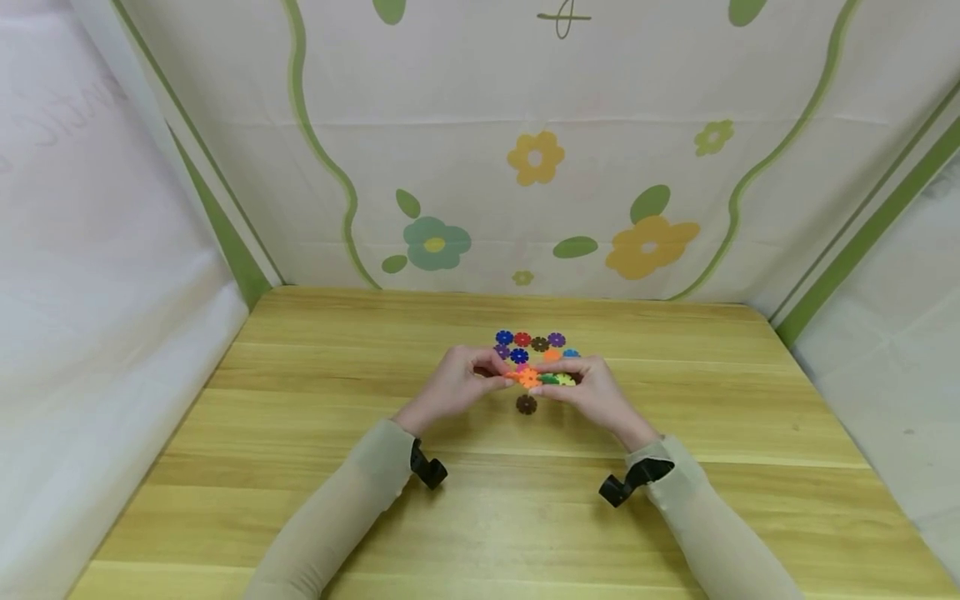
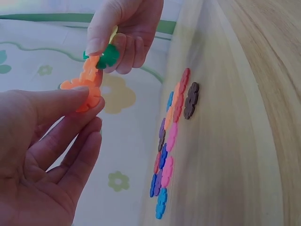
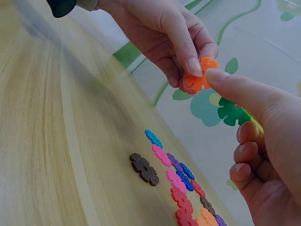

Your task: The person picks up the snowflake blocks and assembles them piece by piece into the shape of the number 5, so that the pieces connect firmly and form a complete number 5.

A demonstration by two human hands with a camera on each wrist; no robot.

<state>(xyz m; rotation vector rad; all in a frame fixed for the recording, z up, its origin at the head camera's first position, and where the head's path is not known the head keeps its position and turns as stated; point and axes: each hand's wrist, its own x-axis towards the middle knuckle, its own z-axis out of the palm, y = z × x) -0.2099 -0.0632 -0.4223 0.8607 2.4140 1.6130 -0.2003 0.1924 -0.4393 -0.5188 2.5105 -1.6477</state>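
My left hand [image 1: 461,383] pinches an orange snowflake disc [image 2: 69,85] between thumb and fingers, above the table. Another orange disc [image 2: 89,69] meets it edge to edge, and whether the two are fully slotted together I cannot tell. My right hand [image 1: 597,392] pinches that second disc and the green disc [image 3: 231,113] joined to it. A yellow disc [image 1: 565,380] shows by the right fingers, partly hidden by them. Below the hands, a brown disc [image 1: 527,404] lies on the table, nearer me than the other loose discs.
Loose discs in several colours lie close together behind the hands, among them a red disc [image 1: 522,339], a purple disc [image 1: 557,340] and a dark blue disc [image 1: 519,356]. They rest on the wooden table [image 1: 510,533]. A patterned cloth [image 1: 465,167] hangs behind its back edge.
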